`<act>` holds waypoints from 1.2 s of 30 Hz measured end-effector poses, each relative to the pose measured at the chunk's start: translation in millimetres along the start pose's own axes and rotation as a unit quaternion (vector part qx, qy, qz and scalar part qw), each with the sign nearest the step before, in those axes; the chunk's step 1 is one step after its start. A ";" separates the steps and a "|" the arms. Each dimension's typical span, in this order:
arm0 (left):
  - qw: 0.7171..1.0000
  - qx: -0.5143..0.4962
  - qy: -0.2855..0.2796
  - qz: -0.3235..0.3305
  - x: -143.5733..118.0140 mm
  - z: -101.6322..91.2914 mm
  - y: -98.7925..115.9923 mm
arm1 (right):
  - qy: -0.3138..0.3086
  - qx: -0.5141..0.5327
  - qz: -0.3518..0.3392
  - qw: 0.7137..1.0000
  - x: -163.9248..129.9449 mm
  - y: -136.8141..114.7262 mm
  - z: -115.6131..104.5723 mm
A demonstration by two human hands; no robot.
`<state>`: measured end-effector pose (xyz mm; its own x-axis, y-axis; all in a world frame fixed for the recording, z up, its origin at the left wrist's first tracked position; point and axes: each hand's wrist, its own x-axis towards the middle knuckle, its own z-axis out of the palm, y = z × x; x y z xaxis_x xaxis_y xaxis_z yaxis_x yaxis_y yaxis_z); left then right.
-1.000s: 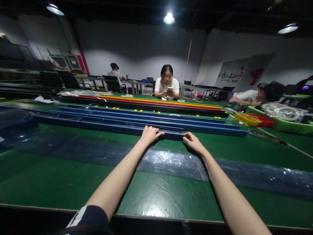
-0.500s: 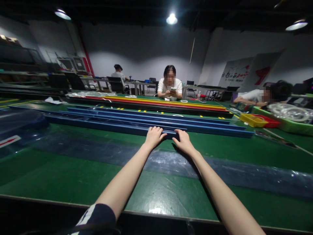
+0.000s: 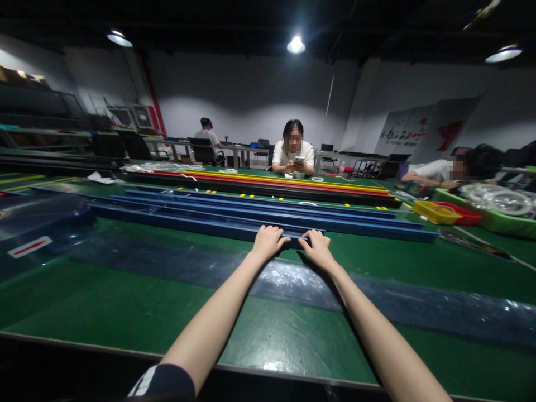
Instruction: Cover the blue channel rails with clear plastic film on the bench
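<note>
A long blue channel strip [image 3: 180, 222] lies across the green table [image 3: 104, 301], the nearest of several blue strips. My left hand [image 3: 268, 242] and my right hand [image 3: 317, 247] both rest on its right end, side by side, fingers curled over its top edge. A clear plastic sleeve [image 3: 288, 279] stretches along the table just under my wrists.
More blue strips [image 3: 335, 219] lie behind, then red, yellow and black strips [image 3: 293, 181]. A yellow tray [image 3: 431, 209] and green bin [image 3: 494, 220] stand at right. One person [image 3: 293, 151] sits across the table, another [image 3: 448, 167] leans at right, a third [image 3: 206, 131] sits far back.
My right hand slid left along the blue strip until it sits close beside my left hand. The view shifted slightly left and down.
</note>
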<state>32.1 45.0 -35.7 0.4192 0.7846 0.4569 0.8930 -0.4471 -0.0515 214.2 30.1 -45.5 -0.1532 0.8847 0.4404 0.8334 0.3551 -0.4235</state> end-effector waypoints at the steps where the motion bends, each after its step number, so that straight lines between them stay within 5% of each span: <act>1: 1.000 0.000 -0.004 0.001 -0.9 -1.7 1.7 | 0.007 0.008 0.006 1.000 -1.1 -0.8 -0.9; 12: 0.994 -0.042 0.035 0.092 -11.0 -5.0 13.3 | 0.042 0.009 0.108 0.993 -12.7 3.6 -20.7; 20: 0.997 0.011 0.042 0.059 -15.3 -7.7 -3.4 | 0.065 -0.037 0.272 0.959 -11.0 21.0 -44.9; 27: 0.996 0.023 0.042 0.069 -14.7 -5.8 -3.3 | 0.094 -0.070 0.295 0.948 -18.1 49.5 -59.6; 36: 0.998 0.021 0.021 0.050 -11.7 -3.4 -1.0 | 0.079 -0.104 0.286 0.949 -20.1 42.9 -58.5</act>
<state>25.8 34.8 -38.0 0.5006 0.7177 0.4841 0.8533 -0.5034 -0.1361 284.1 9.9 -26.2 0.4236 0.8530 0.3050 0.8456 -0.2516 -0.4708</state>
